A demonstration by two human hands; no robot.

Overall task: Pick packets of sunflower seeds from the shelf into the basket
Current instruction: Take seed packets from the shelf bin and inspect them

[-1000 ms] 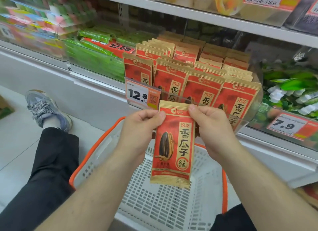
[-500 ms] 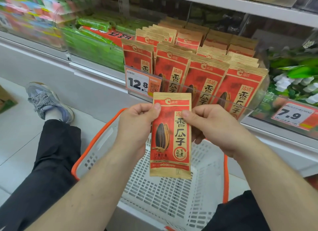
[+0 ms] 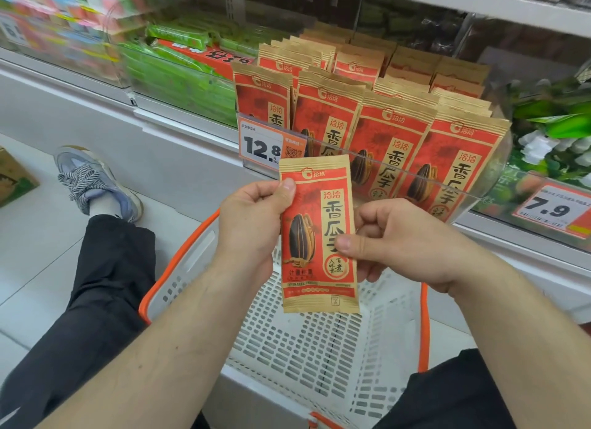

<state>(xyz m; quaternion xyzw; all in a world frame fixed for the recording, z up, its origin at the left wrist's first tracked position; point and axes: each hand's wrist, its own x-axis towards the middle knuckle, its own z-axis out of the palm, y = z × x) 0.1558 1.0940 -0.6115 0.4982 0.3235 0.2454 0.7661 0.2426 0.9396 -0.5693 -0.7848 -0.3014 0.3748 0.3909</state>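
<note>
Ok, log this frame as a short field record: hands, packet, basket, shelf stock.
left hand: pinches packet's upper left edge
right hand: pinches packet's right edge, lower down
packet: upright, front facing camera, above the basket
basket: white mesh, orange rim, no packet visible inside
shelf stock: rows of matching packets standing behind a clear guard
price tag: 12.8

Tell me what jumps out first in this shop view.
A red and gold paper packet of sunflower seeds sits mid-frame, pinched by the left hand and right hand above a white plastic basket with orange rim. Behind it, rows of matching red packets stand on the shelf, beside a 12.8 price tag.
</note>
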